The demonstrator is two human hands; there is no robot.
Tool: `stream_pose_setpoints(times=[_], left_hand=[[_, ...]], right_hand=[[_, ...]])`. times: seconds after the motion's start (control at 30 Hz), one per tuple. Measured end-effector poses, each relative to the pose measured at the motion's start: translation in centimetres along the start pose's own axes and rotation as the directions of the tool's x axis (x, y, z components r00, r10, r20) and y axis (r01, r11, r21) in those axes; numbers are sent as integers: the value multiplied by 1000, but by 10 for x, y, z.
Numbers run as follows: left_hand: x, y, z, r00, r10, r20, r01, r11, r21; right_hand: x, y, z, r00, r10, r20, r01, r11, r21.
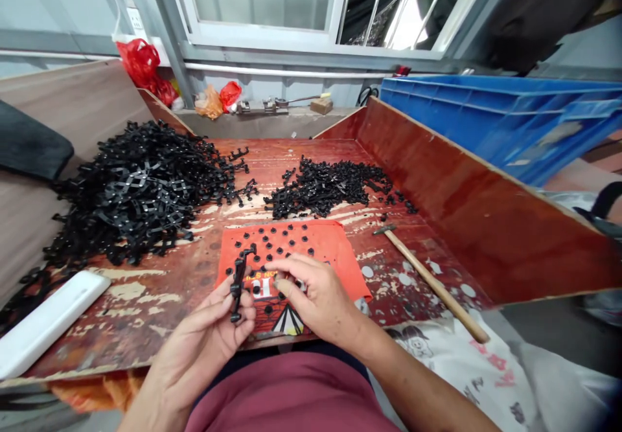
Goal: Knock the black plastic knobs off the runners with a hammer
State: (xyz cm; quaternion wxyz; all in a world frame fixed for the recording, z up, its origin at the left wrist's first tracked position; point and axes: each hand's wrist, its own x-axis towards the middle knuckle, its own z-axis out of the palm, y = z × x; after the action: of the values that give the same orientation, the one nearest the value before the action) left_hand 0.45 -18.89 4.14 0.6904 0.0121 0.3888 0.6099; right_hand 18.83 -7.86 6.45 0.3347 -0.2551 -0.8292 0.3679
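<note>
My left hand [221, 318] holds a black plastic part [238, 282] between thumb and fingers, tilted nearly upright. Just right of it, my right hand [315, 293] hovers over an orange-red cloth [350, 270], thumb and index finger bent toward each other; a gap shows between them, and I make out nothing held. Several small black round pieces [279, 250] are spread on the cloth. Behind the cloth lies a pile of small black parts [330, 186]. A larger heap of long black parts [146, 192] fills the left side of the table.
A hammer [432, 280] with a wooden handle lies right of the cloth. At the left front edge rests a white box-like object [53, 322]. Red-brown boards [451, 212] border the table's right side, with a blue crate [486, 121] beyond. Metal tools [272, 106] sit at the back.
</note>
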Motion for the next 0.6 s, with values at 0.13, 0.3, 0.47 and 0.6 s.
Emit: stream_pose_setpoints(times=[0.13,0.3,0.47,0.6], left_hand=[[-6,-5,2,998,5,55,-2,998,-58],[-14,-12,1,994,33,100,-26,997,-76],[-20,-24,14,995,93,43,-94,995,23],[-33,-42,16,989,145,-30,-139,978,154]], right_hand=[[-11,-6,6,999,3,40,-5,999,50],[-23,-18,7,993,-118,24,116,992,46],[-30,-24,11,906,-404,126,424,870,-252],[-39,-20,14,892,-429,140,451,846,-285]])
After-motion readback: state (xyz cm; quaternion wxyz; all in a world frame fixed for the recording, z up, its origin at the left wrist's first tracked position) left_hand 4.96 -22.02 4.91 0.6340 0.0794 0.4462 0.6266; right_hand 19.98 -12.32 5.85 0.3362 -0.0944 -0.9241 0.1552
